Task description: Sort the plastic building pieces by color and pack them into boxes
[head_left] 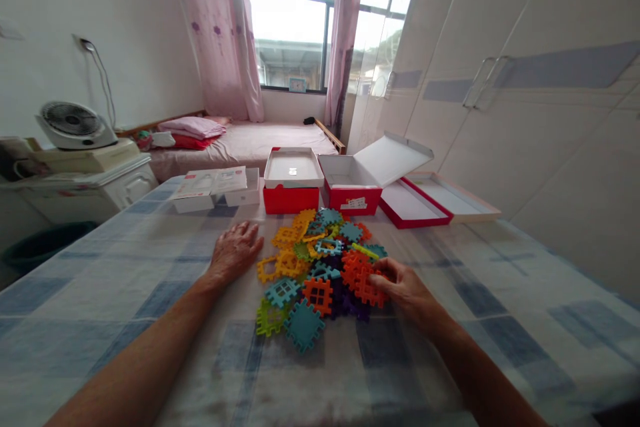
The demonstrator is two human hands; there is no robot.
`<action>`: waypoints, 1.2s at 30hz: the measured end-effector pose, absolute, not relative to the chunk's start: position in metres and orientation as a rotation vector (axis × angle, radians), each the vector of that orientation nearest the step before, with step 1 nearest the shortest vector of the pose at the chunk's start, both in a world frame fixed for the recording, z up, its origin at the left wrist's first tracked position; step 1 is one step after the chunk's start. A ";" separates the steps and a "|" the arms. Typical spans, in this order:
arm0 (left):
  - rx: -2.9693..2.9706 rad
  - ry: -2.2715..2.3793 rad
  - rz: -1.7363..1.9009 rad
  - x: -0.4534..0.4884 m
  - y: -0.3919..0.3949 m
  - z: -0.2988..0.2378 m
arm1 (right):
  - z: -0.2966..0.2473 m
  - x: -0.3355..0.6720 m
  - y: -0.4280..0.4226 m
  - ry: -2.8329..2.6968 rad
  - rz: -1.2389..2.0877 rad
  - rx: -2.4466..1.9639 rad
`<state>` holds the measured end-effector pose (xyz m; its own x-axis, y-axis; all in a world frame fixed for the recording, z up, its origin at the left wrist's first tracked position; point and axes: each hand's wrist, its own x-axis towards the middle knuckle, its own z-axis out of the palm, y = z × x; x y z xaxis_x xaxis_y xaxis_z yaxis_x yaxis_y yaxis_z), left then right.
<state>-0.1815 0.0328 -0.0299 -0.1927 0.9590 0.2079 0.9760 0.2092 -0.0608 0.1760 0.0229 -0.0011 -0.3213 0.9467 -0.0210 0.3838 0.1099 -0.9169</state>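
A heap of plastic interlocking building tiles with notched edges lies on the checked cloth in front of me. Yellow tiles (pixel 290 263) form its left and far side, and a plain teal tile (pixel 304 325) is at the near edge, beside a lime green tile (pixel 270 317). My right hand (pixel 407 290) comes in from the right, thumb and fingers closed on an orange tile (pixel 369 287) on the right side of the heap. Other orange tiles lie against it. My left hand (pixel 235 250) rests flat on the cloth left of the heap, fingers stretched out, holding nothing.
Behind the heap stand a red box (pixel 291 200) with a white tray on top and another red box (pixel 353 200) with its lid raised. Shallow box lids (pixel 417 210) lie to the right, and white boxes (pixel 243 195) to the left. Beyond are a bed (pixel 270 137) and a fan (pixel 75 123).
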 end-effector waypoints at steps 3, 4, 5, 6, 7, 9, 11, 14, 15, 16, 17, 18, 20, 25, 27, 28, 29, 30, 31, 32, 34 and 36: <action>-1.862 -2.266 -0.131 -0.181 0.032 -0.030 | 0.000 0.178 0.017 -1.788 1.162 -1.236; -1.865 -2.262 -0.132 -0.181 0.032 -0.029 | 0.001 0.178 0.014 -1.800 1.114 -1.248; -1.868 -2.259 -0.132 -0.181 0.031 -0.029 | 0.003 0.179 0.011 -1.822 1.048 -1.271; -1.870 -2.256 -0.134 -0.181 0.031 -0.029 | 0.005 0.181 0.008 -1.853 0.977 -1.295; -1.871 -2.253 -0.138 -0.180 0.031 -0.028 | 0.007 0.183 0.006 -1.885 0.916 -1.312; -1.871 -2.250 -0.153 -0.181 0.031 -0.028 | 0.010 0.189 0.005 -1.925 0.881 -1.313; -1.870 -2.252 -0.160 -0.181 0.031 -0.029 | 0.009 0.199 0.007 -1.915 0.934 -1.297; -1.872 -2.249 -0.149 -0.183 0.032 -0.031 | 0.008 0.217 0.013 -1.876 0.962 -1.341; -1.874 -2.243 -0.143 -0.183 0.033 -0.031 | 0.009 0.223 0.014 -1.885 0.932 -1.376; -1.875 -2.237 -0.136 -0.184 0.033 -0.032 | 0.012 0.228 0.013 -1.905 0.890 -1.406; -1.875 -2.232 -0.129 -0.184 0.033 -0.032 | 0.015 0.231 0.011 -1.934 0.848 -1.420; -1.873 -2.229 -0.120 -0.184 0.033 -0.033 | 0.019 0.232 0.009 -1.971 0.812 -1.420; -1.868 -2.229 -0.101 -0.185 0.034 -0.033 | 0.029 0.231 0.002 -2.057 0.752 -1.394; -1.874 -2.224 -0.090 -0.185 0.034 -0.033 | 0.045 0.223 -0.005 -2.209 0.581 -1.379; -1.878 -2.222 -0.097 -0.186 0.034 -0.033 | 0.044 0.225 -0.004 -2.238 0.473 -1.405; -1.878 -2.223 -0.099 -0.186 0.034 -0.033 | 0.043 0.227 -0.003 -2.268 0.404 -1.409; -1.878 -2.225 -0.100 -0.186 0.034 -0.034 | 0.041 0.229 -0.003 -2.301 0.327 -1.401; -1.876 -2.228 -0.099 -0.186 0.034 -0.034 | 0.039 0.230 -0.004 -2.330 0.248 -1.381; -1.875 -2.232 -0.097 -0.185 0.034 -0.033 | 0.038 0.231 -0.005 -2.359 0.178 -1.352; -1.873 -2.236 -0.093 -0.185 0.034 -0.033 | 0.038 0.231 -0.006 -2.387 0.123 -1.319; -1.868 -2.244 -0.087 -0.184 0.034 -0.032 | 0.038 0.231 -0.008 -2.429 0.068 -1.265; -1.866 -2.248 -0.086 -0.183 0.033 -0.031 | 0.041 0.232 -0.007 -2.412 0.099 -1.287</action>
